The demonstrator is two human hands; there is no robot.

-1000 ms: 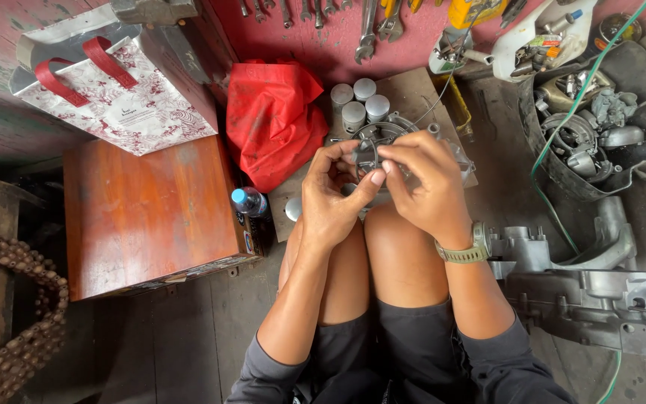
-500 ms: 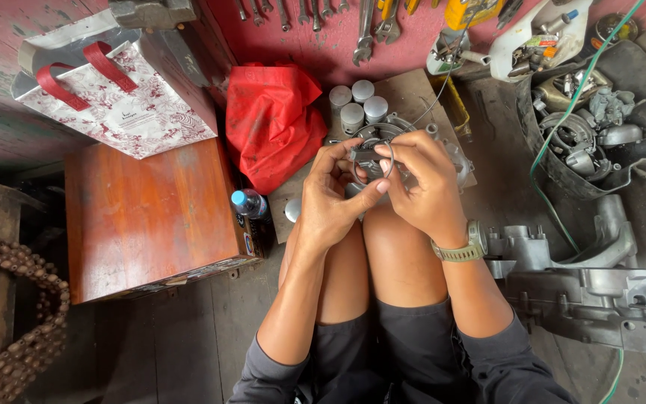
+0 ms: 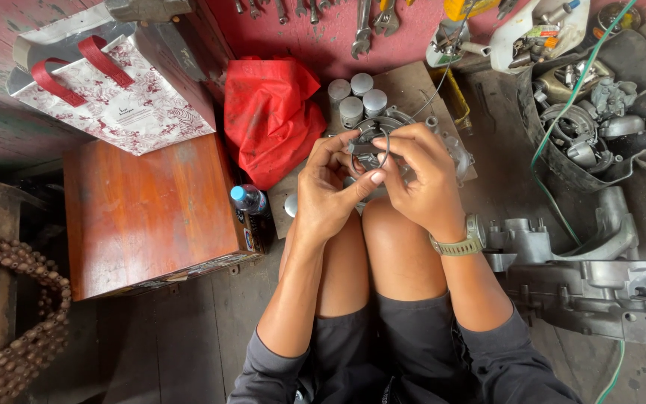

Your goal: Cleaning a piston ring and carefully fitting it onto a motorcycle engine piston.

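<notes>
Above bare knees on a workshop floor, a seated person's left hand and right hand meet, each pinching one side of a thin metal ring between thumb and fingertips. Held so, the ring hangs level just over a small grey engine part, seemingly so it can be lined up with it; what carries that part is hidden behind the fingers. Just beyond the ring, four short metal cylinders stand on a board, kept within easy reach. Left of the ring lies a crumpled red cloth, then a wooden box; right of it sit grey engine casings. Wrenches lie farthest off.
</notes>
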